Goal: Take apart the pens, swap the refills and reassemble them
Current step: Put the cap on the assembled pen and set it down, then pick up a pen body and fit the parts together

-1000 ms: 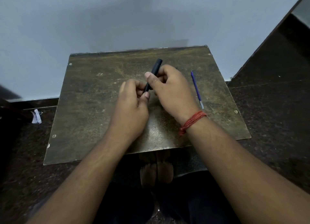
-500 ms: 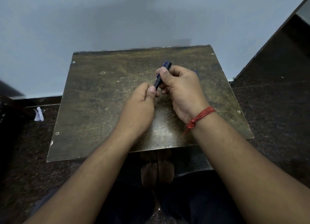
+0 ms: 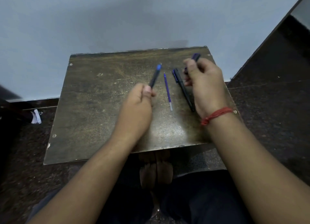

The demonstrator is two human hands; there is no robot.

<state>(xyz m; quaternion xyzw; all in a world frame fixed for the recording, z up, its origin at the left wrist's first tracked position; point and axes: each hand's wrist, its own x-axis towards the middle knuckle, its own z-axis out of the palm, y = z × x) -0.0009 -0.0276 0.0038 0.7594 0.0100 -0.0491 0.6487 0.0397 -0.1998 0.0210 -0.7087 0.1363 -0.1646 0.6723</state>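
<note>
- Head view: a worn brown board serves as the counter (image 3: 94, 106); it rests on a dark speckled floor (image 3: 276, 123) against a pale blue-grey wall (image 3: 100, 19).
- The left hand (image 3: 137, 106) grips the lower end of a pen barrel (image 3: 155, 77) between thumb and curled fingers. The barrel is dark with a blue tip and slants up and away from the hand, above the counter.
- The right hand (image 3: 206, 83) is raised over the right part of the counter, its fingers curled round a short dark-and-purple pen part (image 3: 196, 57). Only the top end of that part shows above the fingers; motion blur hides which part it is.
- A loose purple refill (image 3: 167, 91) lies flat on the counter between the two hands, its thin point toward the wall and its pale end toward the person.
- A black pen (image 3: 182, 89) with a clip lies flat just right of the refill, roughly parallel to it and apart from it. Its near end runs under the right wrist.
- A red thread band (image 3: 216, 114) circles the right wrist.
- Bare feet (image 3: 156, 171) show below the counter's near edge.
- A white scrap (image 3: 36, 116) lies on the floor, left of the counter.
</note>
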